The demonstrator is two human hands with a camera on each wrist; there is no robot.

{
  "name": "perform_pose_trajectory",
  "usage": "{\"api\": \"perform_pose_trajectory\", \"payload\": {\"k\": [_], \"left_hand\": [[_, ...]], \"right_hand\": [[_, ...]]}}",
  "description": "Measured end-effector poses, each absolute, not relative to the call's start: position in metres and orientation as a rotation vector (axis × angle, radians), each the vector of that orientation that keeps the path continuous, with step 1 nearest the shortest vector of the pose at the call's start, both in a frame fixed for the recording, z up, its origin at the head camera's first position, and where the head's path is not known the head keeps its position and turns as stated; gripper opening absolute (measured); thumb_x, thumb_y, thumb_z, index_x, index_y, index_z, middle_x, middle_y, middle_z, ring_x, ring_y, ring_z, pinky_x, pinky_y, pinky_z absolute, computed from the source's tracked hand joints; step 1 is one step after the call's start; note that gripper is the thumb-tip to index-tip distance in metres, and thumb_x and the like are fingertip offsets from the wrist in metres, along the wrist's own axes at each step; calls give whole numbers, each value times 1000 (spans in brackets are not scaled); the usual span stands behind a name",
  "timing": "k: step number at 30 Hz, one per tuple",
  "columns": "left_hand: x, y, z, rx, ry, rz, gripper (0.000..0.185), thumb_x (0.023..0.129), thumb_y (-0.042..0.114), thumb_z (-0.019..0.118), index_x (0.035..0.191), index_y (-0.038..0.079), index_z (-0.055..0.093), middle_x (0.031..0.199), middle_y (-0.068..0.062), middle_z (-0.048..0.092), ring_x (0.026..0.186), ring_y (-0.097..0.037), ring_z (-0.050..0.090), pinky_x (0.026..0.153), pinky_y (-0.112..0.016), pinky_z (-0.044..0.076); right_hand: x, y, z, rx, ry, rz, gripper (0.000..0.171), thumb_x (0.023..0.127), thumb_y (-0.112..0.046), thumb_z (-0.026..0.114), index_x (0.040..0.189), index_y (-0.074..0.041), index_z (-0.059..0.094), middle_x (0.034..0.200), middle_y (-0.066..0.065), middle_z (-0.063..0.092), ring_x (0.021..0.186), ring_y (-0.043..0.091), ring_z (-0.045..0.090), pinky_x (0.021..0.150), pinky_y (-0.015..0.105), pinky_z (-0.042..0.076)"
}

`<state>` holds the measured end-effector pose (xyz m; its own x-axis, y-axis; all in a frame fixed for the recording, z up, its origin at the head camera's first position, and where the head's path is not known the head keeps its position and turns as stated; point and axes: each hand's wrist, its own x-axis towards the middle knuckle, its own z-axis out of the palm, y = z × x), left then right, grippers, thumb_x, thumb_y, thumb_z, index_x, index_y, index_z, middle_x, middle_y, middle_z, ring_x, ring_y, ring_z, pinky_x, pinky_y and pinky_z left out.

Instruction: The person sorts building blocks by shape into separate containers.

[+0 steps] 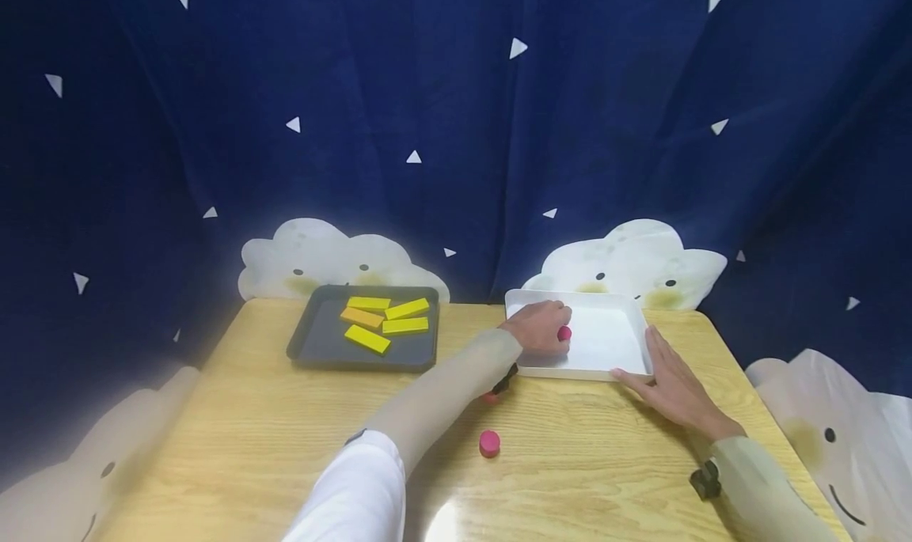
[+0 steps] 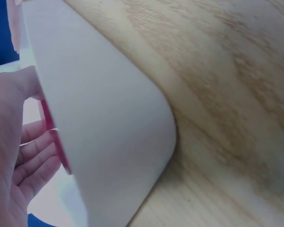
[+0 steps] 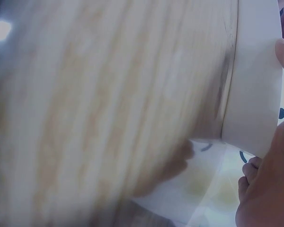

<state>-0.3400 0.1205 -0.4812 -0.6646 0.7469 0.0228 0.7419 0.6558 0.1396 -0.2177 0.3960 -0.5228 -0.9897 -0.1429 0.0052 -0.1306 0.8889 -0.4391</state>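
Note:
My left hand reaches into the white tray at its left side, with a round red piece between thumb and fingers. In the left wrist view, red edges show between that hand and the tray's pale outer wall, which hides part of them. At the tray's near right corner, my right hand lies against the outside, thumb at the front rim and fingers along the right wall. Another red disc lies on the table in front of the tray, and one more is partly covered by my left wrist.
To the left stands a dark grey tray with several yellow blocks and an orange one. Both trays sit near the back of the wooden table. Behind it hangs a dark blue curtain with white triangles and clouds.

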Motion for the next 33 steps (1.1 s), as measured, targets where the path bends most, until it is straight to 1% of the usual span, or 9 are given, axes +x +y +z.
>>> {"api": "perform_pose_trajectory", "payload": {"k": [9,15,18,22,28,33], "left_hand": [[-338,122,-475,1219,2806,207,24,99,41,70,111,22,61,98,9,57,89,-7,55,70,-16,47],[-331,117,-470,1235,2806,215,29,100,40,69,120,22,62,102,9,56,93,-6,54,73,-15,47],[-327,112,-466,1251,2813,213,33,101,40,67,126,20,63,104,9,55,95,-6,53,74,-16,47],[-322,104,-461,1299,2826,220,39,103,41,64,133,16,64,109,7,57,98,-8,54,78,-19,50],[-313,90,-451,1340,2843,252,44,104,45,63,136,15,66,119,4,62,104,-9,56,87,-21,53],[-303,76,-442,1383,2837,262,43,104,41,64,137,15,65,116,4,60,100,-9,56,84,-19,51]], "right_hand": [[-217,395,-523,-226,3033,-713,119,101,-67,60,169,-2,-12,177,28,-8,160,55,5,123,79,15],[-217,396,-523,-237,3039,-719,118,102,-65,61,169,-2,-13,177,28,-9,160,56,5,123,78,14],[-216,397,-524,-238,3044,-717,118,102,-66,61,169,-2,-12,177,27,-9,160,56,5,123,78,14],[-216,399,-524,-227,3037,-709,117,103,-67,58,168,-3,-14,177,25,-13,161,55,3,124,78,12],[-217,396,-522,-236,3034,-726,118,102,-66,61,169,-2,-13,177,27,-9,160,55,5,124,78,13],[-217,396,-523,-237,3033,-722,119,102,-67,60,168,-1,-13,177,28,-10,160,55,4,125,77,12]]}}
